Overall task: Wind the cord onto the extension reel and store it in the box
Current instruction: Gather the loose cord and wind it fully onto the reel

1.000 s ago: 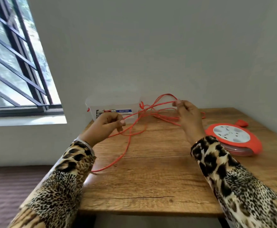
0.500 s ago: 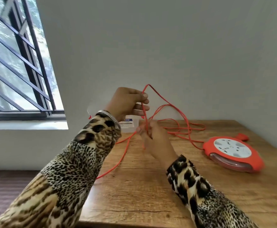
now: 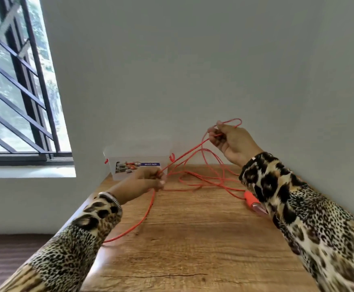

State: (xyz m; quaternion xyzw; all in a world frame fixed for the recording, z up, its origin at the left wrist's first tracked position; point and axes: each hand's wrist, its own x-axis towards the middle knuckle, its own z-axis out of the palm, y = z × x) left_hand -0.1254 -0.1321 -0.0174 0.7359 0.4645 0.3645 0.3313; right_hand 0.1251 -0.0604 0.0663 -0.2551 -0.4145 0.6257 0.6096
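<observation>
A thin orange cord (image 3: 195,179) lies in loose tangled loops on the wooden table (image 3: 193,245). My left hand (image 3: 150,181) pinches the cord low over the table, in front of the box. My right hand (image 3: 231,141) is raised at the right and holds a loop of the same cord, so a strand runs taut between both hands. The orange extension reel (image 3: 253,202) lies flat at the right, mostly hidden behind my right sleeve. The clear plastic box (image 3: 138,163) with red latches stands at the table's back left against the wall.
One strand of cord trails off the table's left edge (image 3: 117,237). A barred window (image 3: 18,91) is on the left. A grey wall runs behind the table and along its right side. Dark floor shows at the lower left.
My left hand dropped from above the table down to the tabletop with the cord. My right hand rose up and to the right, pulling a loop of cord high.
</observation>
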